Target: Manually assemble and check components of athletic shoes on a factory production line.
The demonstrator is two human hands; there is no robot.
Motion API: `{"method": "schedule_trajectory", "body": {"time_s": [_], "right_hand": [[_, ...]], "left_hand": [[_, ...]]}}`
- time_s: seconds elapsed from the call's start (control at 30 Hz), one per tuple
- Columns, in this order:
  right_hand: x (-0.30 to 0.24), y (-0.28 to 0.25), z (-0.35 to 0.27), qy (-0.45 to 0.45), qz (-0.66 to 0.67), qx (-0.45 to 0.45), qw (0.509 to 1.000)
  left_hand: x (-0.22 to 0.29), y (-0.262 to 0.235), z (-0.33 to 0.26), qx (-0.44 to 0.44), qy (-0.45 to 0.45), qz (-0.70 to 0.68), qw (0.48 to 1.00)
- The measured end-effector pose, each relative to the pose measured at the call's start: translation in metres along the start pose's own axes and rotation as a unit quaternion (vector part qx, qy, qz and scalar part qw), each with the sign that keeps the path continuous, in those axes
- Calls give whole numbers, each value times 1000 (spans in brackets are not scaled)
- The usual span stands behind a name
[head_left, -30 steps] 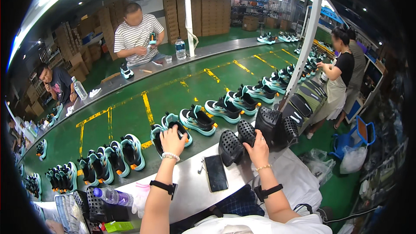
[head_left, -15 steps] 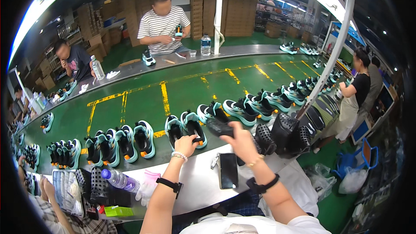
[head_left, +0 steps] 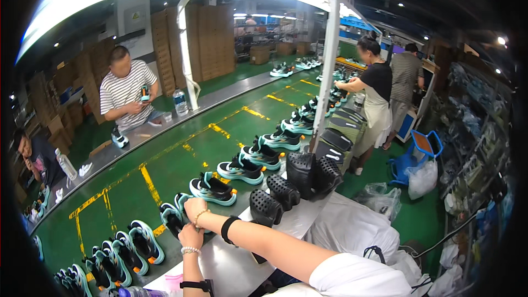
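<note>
My left hand (head_left: 190, 236) and my right hand (head_left: 194, 208) are close together on a pair of black and teal sneakers (head_left: 171, 219) at the near edge of the green conveyor belt (head_left: 165, 170). Each hand's fingers are closed on a shoe of that pair. My right forearm, with a black wristband, reaches across from the lower right. More sneaker pairs (head_left: 212, 188) stand in a row along the belt. Black perforated clogs (head_left: 265, 208) stand on the grey worktable (head_left: 231, 264) just right of my hands.
A person in a striped shirt (head_left: 125, 91) holds a shoe across the belt, and another person (head_left: 34, 157) sits at the far left. Two people (head_left: 375, 91) stand at the right. A white pole (head_left: 329, 77), a blue stool (head_left: 419, 151) and plastic bags (head_left: 422, 179) are nearby.
My right hand left the black clogs and swung left to join my left hand on the sneaker pair. The view has turned, so the belt and shoes have shifted to the right.
</note>
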State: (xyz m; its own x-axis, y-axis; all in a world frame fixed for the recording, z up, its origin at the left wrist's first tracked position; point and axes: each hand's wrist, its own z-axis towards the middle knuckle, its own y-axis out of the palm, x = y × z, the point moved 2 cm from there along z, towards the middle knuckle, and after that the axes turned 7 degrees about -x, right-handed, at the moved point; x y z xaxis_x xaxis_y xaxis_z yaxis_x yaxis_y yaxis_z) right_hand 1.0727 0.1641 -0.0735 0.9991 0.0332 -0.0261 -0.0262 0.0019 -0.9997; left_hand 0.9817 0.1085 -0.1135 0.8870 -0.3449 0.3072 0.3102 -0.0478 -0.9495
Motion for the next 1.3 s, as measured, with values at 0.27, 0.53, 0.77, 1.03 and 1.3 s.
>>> {"method": "schedule_trajectory", "body": {"time_s": [0.27,0.53,0.77,1.03,1.3], "right_hand": [[-6,28,26,38,56,-5,998],[7,38,32,33,55,-45,997],[19,-5,-48,-92,186,0,978],[28,31,-67,-151,240,-5,959],[32,37,-71,-151,257,29,954]], "left_hand": [[-7,-17,-6,16,21,-45,999],[5,0,-10,90,21,-3,996],[-27,-21,-11,178,117,-15,977],[-14,-25,62,140,-42,-241,960],[-12,-8,76,33,-78,-182,980]]}}
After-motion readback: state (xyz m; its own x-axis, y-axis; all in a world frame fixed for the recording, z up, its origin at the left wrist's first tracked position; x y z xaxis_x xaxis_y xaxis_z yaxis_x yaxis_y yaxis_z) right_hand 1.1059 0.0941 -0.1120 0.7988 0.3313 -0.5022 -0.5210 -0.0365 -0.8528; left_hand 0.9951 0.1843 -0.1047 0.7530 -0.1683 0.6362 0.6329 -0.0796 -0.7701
